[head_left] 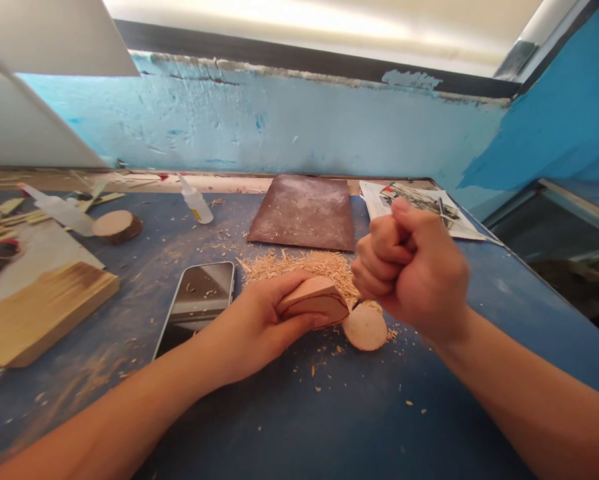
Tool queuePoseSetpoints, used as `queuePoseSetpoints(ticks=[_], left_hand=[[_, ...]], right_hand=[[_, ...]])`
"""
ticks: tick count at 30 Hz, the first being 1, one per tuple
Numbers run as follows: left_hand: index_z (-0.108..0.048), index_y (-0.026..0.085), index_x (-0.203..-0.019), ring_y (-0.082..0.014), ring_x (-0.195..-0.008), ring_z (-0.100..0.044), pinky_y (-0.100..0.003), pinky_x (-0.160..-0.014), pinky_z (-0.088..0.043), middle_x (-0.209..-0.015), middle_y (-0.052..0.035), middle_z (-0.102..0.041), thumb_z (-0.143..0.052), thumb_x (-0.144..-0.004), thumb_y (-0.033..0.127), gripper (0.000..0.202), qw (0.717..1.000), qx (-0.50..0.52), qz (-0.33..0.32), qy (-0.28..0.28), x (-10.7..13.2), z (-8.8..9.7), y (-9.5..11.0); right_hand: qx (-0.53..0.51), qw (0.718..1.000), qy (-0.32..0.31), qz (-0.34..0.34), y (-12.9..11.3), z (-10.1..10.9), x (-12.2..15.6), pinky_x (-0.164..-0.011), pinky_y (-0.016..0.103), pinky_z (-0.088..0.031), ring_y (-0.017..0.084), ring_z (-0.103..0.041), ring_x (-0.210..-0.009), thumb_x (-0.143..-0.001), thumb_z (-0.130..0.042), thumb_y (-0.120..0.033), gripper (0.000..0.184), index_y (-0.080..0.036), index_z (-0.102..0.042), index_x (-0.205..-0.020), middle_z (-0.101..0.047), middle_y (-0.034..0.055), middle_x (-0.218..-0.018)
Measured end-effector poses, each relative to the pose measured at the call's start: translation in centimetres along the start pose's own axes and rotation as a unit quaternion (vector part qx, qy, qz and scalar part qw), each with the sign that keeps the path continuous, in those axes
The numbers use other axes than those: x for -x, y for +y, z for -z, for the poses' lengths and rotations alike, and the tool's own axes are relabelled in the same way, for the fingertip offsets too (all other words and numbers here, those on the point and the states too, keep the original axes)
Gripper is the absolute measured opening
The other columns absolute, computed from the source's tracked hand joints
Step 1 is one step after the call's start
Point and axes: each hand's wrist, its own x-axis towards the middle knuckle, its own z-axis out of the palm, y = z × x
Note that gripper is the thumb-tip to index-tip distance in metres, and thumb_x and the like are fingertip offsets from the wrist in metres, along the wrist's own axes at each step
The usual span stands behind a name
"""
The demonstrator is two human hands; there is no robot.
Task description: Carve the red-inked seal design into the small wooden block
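Observation:
My left hand (259, 320) is closed round a pinkish wooden piece (313, 301) and holds it tilted on the blue table (329, 413). My right hand (409, 267) is a tight fist just to the right of it, gripping a tool whose dark tip barely shows below the fist; I cannot make out what it is. A round pale wooden disc (365, 327) lies flat under the fist, touching the held piece. A pile of wood shavings (304, 265) lies behind both.
A phone (196, 303) lies face up left of my left hand. A brown sheet (304, 212) lies behind the shavings, printed paper (419, 203) at back right. A wooden block (42, 310), a log slice (116, 225) and two glue bottles (195, 200) sit to the left.

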Motion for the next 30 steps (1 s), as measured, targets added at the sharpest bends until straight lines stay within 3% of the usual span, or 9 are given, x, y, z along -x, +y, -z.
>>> queuePoseSetpoints(ticks=[6,12,16,19,24,28,30], left_hand=[[-0.066,0.022,-0.112,-0.0214,-0.100,-0.067,-0.031,-0.088,-0.052,-0.106,0.0001,-0.072,-0.066,-0.098,0.026,0.015,1.000,-0.025,0.001,0.010,0.1,0.1,0.0],[-0.067,0.024,-0.111,-0.0163,-0.098,-0.067,-0.025,-0.088,-0.050,-0.103,0.0037,-0.071,-0.066,-0.100,0.029,0.012,1.000,-0.014,-0.022,0.001,-0.1,-0.1,0.0],[-0.067,0.022,-0.112,-0.0189,-0.102,-0.068,-0.028,-0.092,-0.051,-0.106,0.0009,-0.072,-0.063,-0.101,0.028,0.013,1.000,-0.009,-0.010,-0.009,0.2,-0.1,0.2],[-0.067,0.022,-0.109,-0.0183,-0.093,-0.068,-0.028,-0.085,-0.052,-0.099,0.0011,-0.072,-0.063,-0.099,0.024,0.011,1.000,-0.025,-0.015,0.010,0.3,-0.2,0.4],[-0.057,0.023,-0.123,-0.0191,-0.100,-0.069,-0.028,-0.086,-0.055,-0.111,-0.0015,-0.070,-0.072,-0.094,0.026,0.033,0.995,-0.009,-0.022,0.096,0.6,0.0,0.1],[-0.050,0.026,-0.128,-0.0189,-0.102,-0.071,-0.028,-0.084,-0.060,-0.120,-0.0034,-0.067,-0.074,-0.095,0.037,0.043,0.991,0.089,-0.007,0.095,0.7,-0.1,-0.3],[-0.054,0.025,-0.130,-0.0214,-0.109,-0.069,-0.034,-0.094,-0.059,-0.125,-0.0065,-0.064,-0.072,-0.096,0.036,0.041,0.995,0.023,-0.019,0.100,0.6,-0.2,-0.5]], right_hand=[[-0.002,1.000,-0.001,-0.014,1.2,0.1,0.2,-0.037,0.024,-0.014,0.008,-0.015,-0.039,-0.102,-0.044,-0.040,0.055,-0.022,-0.029,-0.052,-0.018,-0.0063,-0.048],[0.005,0.999,0.020,0.036,-1.1,-0.1,0.1,-0.036,0.025,-0.012,0.007,-0.009,-0.039,-0.098,-0.045,-0.034,0.054,-0.022,-0.021,-0.052,-0.010,-0.0072,-0.049],[0.017,0.998,0.007,-0.065,-0.5,1.3,0.0,-0.037,0.025,-0.012,0.007,-0.012,-0.038,-0.097,-0.047,-0.040,0.054,-0.023,-0.026,-0.051,-0.016,-0.0071,-0.047],[0.030,0.991,0.003,-0.128,0.9,1.9,-0.1,-0.037,0.025,-0.011,0.008,-0.014,-0.039,-0.098,-0.047,-0.043,0.054,-0.023,-0.030,-0.050,-0.019,-0.0071,-0.046],[-0.018,0.998,0.014,-0.055,2.1,1.7,0.2,-0.037,0.024,-0.014,0.007,-0.014,-0.038,-0.097,-0.050,-0.045,0.055,-0.023,-0.030,-0.051,-0.019,-0.0080,-0.046],[-0.041,0.998,-0.003,-0.040,2.4,1.6,0.4,-0.038,0.025,-0.015,0.007,-0.014,-0.039,-0.098,-0.050,-0.045,0.055,-0.023,-0.029,-0.052,-0.019,-0.0078,-0.046],[-0.047,0.998,-0.012,-0.040,2.4,1.8,0.4,-0.038,0.024,-0.015,0.007,-0.015,-0.039,-0.098,-0.050,-0.047,0.056,-0.022,-0.029,-0.052,-0.019,-0.0080,-0.047]])
